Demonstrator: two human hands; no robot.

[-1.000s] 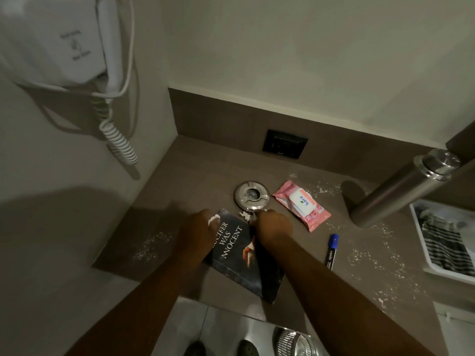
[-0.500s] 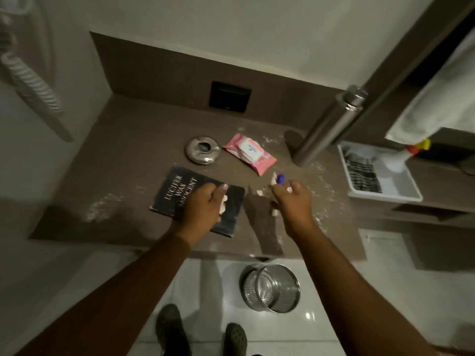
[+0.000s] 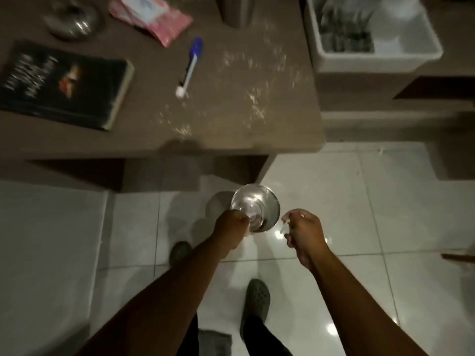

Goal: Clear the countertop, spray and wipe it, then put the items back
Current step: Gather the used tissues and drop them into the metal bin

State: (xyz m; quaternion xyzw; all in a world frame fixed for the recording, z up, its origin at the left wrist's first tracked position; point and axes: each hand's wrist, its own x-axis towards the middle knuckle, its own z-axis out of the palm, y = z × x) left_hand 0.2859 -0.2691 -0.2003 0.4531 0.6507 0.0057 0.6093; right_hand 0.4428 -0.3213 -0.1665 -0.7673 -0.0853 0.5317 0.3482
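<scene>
On the table (image 3: 231, 119) I see, from the left, a book (image 3: 64, 83), pen (image 3: 189, 66) and scattered crumbs (image 3: 257, 96). Below, my left hand (image 3: 231, 232) has fingers curled together over the metal bin (image 3: 257, 206) on the floor. My right hand (image 3: 303, 232), just right of the bin, pinches white scraps (image 3: 284, 227).

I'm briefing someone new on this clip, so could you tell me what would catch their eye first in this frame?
Both hands hang low over the shiny metal bin on the white floor tiles: the left hand at its rim, the right hand beside it pinching white scraps. Above, the brown countertop is speckled with white crumbs and holds a dark book, a blue-capped marker and a pink wipes pack.
</scene>
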